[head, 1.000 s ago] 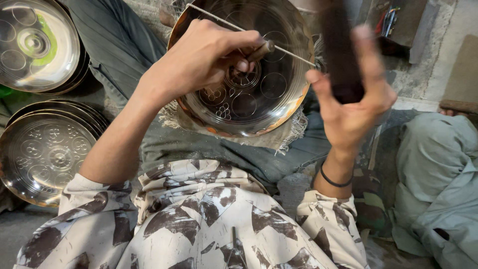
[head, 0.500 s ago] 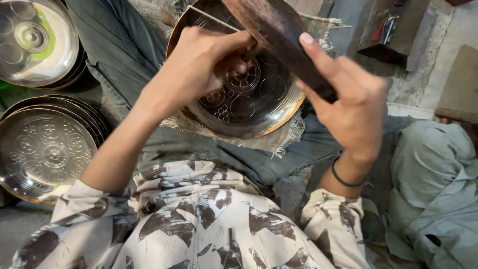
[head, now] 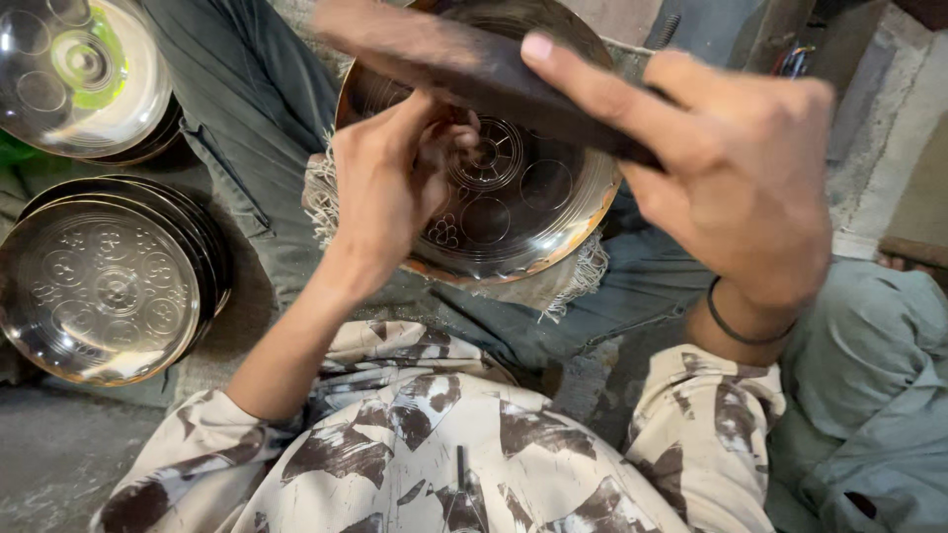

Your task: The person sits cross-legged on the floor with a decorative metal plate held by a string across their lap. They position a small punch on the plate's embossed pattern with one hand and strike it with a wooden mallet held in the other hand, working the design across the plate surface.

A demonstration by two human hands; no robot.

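Note:
A round metal plate (head: 513, 212) with stamped circle and flower patterns lies on a frayed cloth over my lap. My left hand (head: 390, 183) rests on its left part, fingers pinched around a small tool that is mostly hidden. My right hand (head: 736, 173) grips a dark wooden stick (head: 464, 59), which stretches blurred to the upper left over the plate.
A stack of similar patterned plates (head: 104, 286) sits at the left. Another shiny plate stack (head: 79, 79) is at the top left. Grey trouser legs (head: 247, 109) frame the plate. A stone ledge (head: 889, 138) lies at the right.
My right hand has swung the stick from upright down and to the left across the plate. My left hand has stayed pinched on the plate.

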